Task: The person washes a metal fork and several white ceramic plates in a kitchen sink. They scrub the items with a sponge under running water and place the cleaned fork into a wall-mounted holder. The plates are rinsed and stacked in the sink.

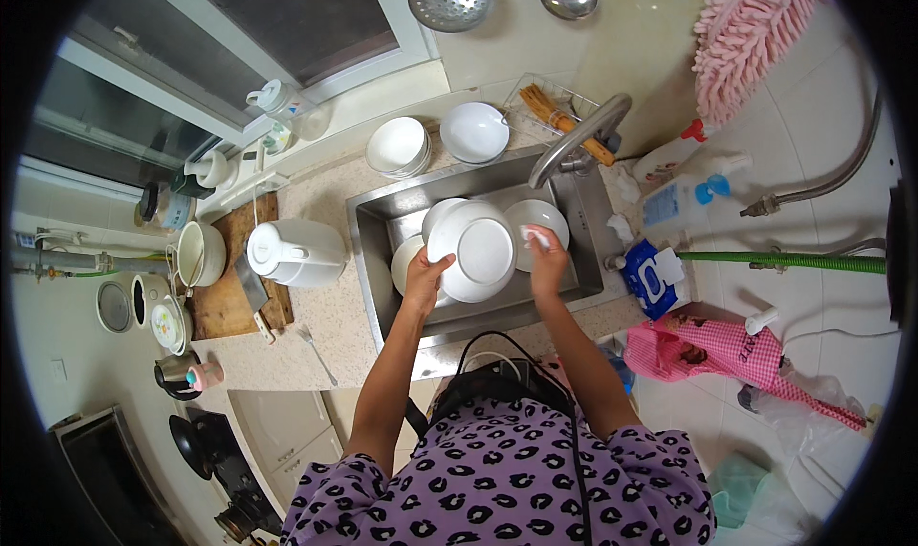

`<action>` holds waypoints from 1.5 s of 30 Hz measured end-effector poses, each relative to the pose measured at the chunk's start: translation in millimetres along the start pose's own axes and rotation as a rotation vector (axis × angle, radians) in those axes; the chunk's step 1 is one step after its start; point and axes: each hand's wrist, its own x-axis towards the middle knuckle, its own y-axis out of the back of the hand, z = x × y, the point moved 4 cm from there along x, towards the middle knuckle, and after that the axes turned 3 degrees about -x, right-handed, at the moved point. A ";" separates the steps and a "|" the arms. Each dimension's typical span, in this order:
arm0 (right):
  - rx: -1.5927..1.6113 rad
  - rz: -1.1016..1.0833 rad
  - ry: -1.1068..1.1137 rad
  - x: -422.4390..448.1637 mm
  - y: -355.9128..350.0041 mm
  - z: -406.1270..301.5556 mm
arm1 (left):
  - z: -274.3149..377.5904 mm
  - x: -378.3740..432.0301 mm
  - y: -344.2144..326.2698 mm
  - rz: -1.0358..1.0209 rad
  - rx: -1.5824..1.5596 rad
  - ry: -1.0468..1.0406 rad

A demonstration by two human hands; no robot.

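Observation:
My left hand [424,282] grips the rim of a white bowl [485,250], which is tipped so that its underside and foot ring face me. To the right of it, my right hand [548,253] pinches a small white cloth or wipe [534,237], apart from the bowl's outer wall. Both hands are over a stainless steel sink [495,322]. Beneath the held bowl, more white dishes lie in the basin: a plate [539,216] at the right, a bowl [434,215] partly hidden behind, and another dish [403,260] at the left.
Behind the sink stand stacked white bowls [396,146] and another bowl stack [475,131]. The faucet [574,141] arches over the back right corner. At left are a white electric kettle [295,252] and a cleaver [251,284] on a wooden cutting board [215,309]. A blue wipes pack [649,279] lies right.

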 end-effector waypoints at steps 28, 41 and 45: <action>-0.049 -0.084 -0.117 24.0 -43.3 -7.4 | 20.7 -18.7 -63.8 -0.105 0.719 -0.253; -0.812 -0.245 0.555 -46.2 -56.5 -79.1 | 11.6 4.8 -40.0 0.061 -0.034 -0.100; -0.908 -0.457 0.613 -68.9 -64.2 -76.9 | 16.7 8.1 -39.6 0.076 -0.058 -0.106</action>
